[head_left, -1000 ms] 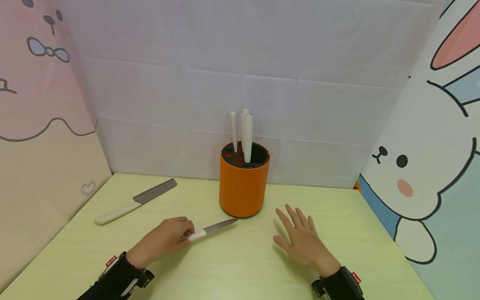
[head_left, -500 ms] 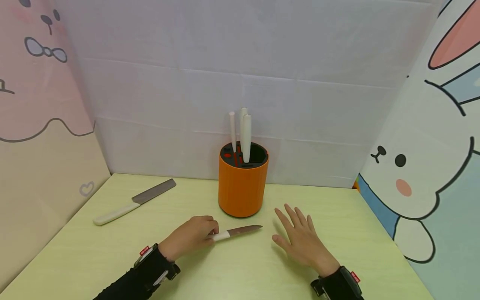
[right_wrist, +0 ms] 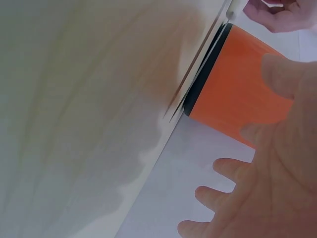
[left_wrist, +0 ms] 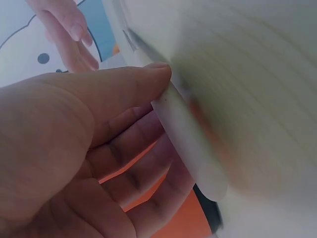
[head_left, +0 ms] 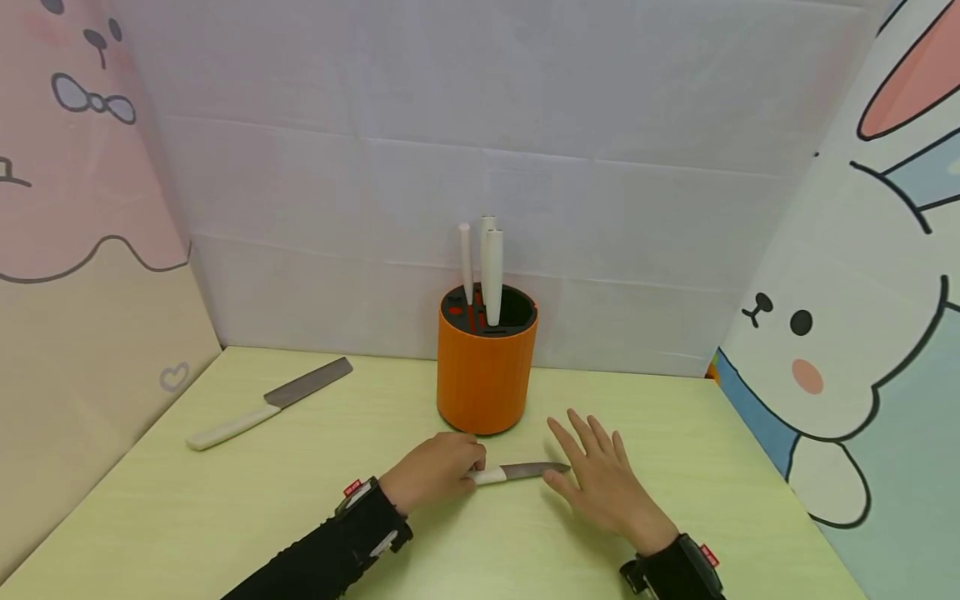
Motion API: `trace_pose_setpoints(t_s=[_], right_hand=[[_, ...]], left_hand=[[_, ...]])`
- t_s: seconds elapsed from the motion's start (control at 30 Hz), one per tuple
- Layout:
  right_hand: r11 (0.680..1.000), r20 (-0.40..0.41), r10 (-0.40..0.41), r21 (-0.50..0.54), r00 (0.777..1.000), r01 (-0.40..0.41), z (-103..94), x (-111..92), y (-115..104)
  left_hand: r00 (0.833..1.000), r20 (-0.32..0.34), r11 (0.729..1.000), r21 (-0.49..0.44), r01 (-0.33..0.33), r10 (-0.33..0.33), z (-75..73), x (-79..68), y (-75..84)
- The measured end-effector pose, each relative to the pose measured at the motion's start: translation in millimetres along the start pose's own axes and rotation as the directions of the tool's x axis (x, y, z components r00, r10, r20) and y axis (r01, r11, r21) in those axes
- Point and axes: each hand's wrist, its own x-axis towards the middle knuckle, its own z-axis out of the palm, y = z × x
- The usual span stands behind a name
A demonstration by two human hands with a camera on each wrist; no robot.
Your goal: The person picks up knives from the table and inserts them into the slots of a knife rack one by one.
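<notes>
My left hand (head_left: 437, 471) pinches the white handle of a small knife (head_left: 525, 471) between thumb and fingers, low over the table. Its blade points right, with the tip beside my right thumb in the head view; whether they touch I cannot tell. The left wrist view shows the handle (left_wrist: 188, 141) under the thumb, its butt end sticking out past the fingers. My right hand (head_left: 606, 487) hovers at or just above the table, fingers spread and holding nothing. Behind the left hand stands an orange knife block (head_left: 486, 379) with several white handles (head_left: 492, 275) upright in its black top.
A cleaver-like knife (head_left: 307, 383) with a white handle lies at the left of the pale table (head_left: 480, 554). White sheeting (head_left: 337, 250) closes off the back, and printed cartoon panels (head_left: 832, 400) stand at both sides.
My left hand has slid the small knife to the right, from left of the knife block to in front of it, and the blade has turned more level. The right hand stays nearly still.
</notes>
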Motion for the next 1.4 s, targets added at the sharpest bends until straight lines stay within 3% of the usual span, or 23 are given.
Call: trace_pose_setpoints(t_s=[0.33, 0.87, 1.17, 1.4], right_hand=[[1.0, 0.01, -0.008, -0.012, 1.0, 0.008, -1.8, 0, -1], [0.999, 0.041, 0.019, -0.034, 0.999, -0.018, -3.2, -1, -2], [1.0, 0.042, 0.018, -0.025, 0.999, -0.017, -2.9, 0, -2], [1.0, 0.013, -0.026, -0.002, 1.0, 0.026, -4.1, 2, -3]], left_hand=[[1.0, 0.001, 1.0, -0.003, -0.027, 0.027, 2.4, 19.2, 17.3], [1.0, -0.003, 0.998, -0.05, -0.03, 0.03, 3.3, 19.9, 20.0], [0.998, -0.054, 0.993, -0.113, 0.032, -0.038, -0.8, 11.0, 2.5], [0.987, -0.135, 0.995, -0.066, 0.074, -0.082, -9.8, -3.3, -10.5]])
